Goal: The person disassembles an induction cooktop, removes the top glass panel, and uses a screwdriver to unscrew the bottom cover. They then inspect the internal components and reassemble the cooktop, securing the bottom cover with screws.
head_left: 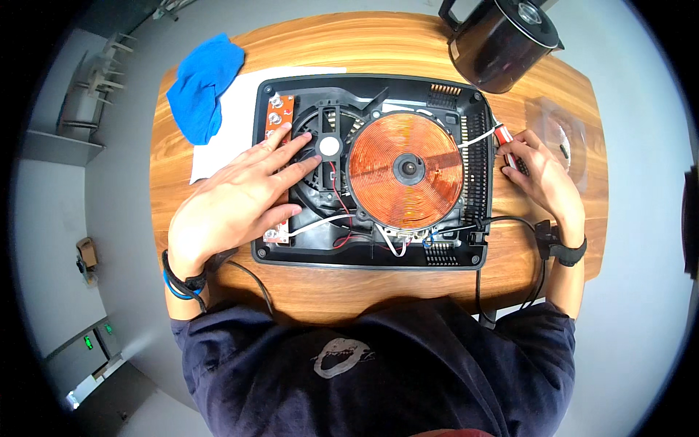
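An opened induction cooker lies on the wooden table, its black housing showing a round copper coil, a black fan and an orange circuit board. My left hand rests flat on the left side of the housing, fingers spread over the board and the fan's edge. My right hand is at the right rim of the cooker, closed around a red-handled screwdriver whose tip points toward the housing edge.
A blue cloth lies on a white sheet of paper at the back left. A black kettle stands at the back right. A clear plastic bag with small parts sits beyond my right hand. A black cable runs off the front right.
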A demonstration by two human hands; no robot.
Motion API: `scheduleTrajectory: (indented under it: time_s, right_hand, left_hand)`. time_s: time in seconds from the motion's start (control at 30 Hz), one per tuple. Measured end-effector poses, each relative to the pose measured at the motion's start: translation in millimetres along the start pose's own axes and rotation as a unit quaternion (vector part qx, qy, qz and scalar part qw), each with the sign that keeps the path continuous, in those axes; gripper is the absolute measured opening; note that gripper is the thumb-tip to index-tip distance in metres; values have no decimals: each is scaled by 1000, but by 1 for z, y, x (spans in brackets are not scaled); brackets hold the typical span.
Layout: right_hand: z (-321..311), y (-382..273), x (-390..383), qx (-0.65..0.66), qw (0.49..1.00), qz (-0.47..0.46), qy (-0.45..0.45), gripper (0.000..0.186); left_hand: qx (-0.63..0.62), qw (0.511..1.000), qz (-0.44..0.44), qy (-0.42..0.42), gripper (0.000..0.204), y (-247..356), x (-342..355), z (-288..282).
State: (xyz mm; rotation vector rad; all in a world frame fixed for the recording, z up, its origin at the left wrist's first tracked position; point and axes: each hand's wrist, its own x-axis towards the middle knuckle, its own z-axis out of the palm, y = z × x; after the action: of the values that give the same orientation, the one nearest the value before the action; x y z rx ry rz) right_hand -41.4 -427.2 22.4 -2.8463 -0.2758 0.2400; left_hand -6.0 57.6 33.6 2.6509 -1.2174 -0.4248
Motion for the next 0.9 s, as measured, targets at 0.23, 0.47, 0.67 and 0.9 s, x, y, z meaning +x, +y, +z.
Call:
scheduleTrajectory:
  time_s: [0.23,0.47,0.67,0.9]
  right_hand:
    - [-8,-5,6,-56,998,-8,-15,28]
    - [-14,-24,13,-92,994,19,-62,34]
    - [-10,-14,13,-91,994,-12,-53,36]
    - [-10,-8,15,-96,993,-32,-57,38]
  left_hand:
    - [-27,1000,-3,-4,85,-5,-7,9]
    - [-25,999,19,21,74,-14,-12,19]
    - [-26,998,29,45,58,-12,-14,19]
    - [-30,999,20,19,61,-13,-14,18]
